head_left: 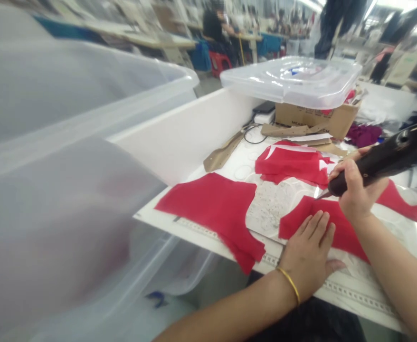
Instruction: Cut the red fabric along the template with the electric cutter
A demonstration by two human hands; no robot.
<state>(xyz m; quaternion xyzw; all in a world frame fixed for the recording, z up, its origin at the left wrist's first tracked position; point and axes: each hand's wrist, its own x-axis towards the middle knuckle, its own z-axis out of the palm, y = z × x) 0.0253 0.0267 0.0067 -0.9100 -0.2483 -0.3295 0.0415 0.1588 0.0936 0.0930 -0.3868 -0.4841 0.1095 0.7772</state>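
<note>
My left hand point(308, 251), with a gold bangle at the wrist, lies flat with its fingers stretched out on a red fabric piece point(347, 228). Wrapped round a thick black hand tool point(383, 164) is my right hand point(358, 190). The tool's pointed metal tip is down at the far edge of that fabric; whether it touches I cannot tell. Another red fabric piece point(212, 199) lies to the left, hanging over the table's front edge. Behind, a red fabric stack point(290, 164) has white strips on it. More red fabric point(404, 204) lies right of my right hand.
Large translucent bins point(52, 213) stand close on the left. A clear plastic lid point(290, 80) rests over a cardboard box point(301, 116) at the back. Brown card patterns point(222, 152) and purple cloth point(363, 134) lie on the white table point(151, 209). A person point(217, 28) sits far behind.
</note>
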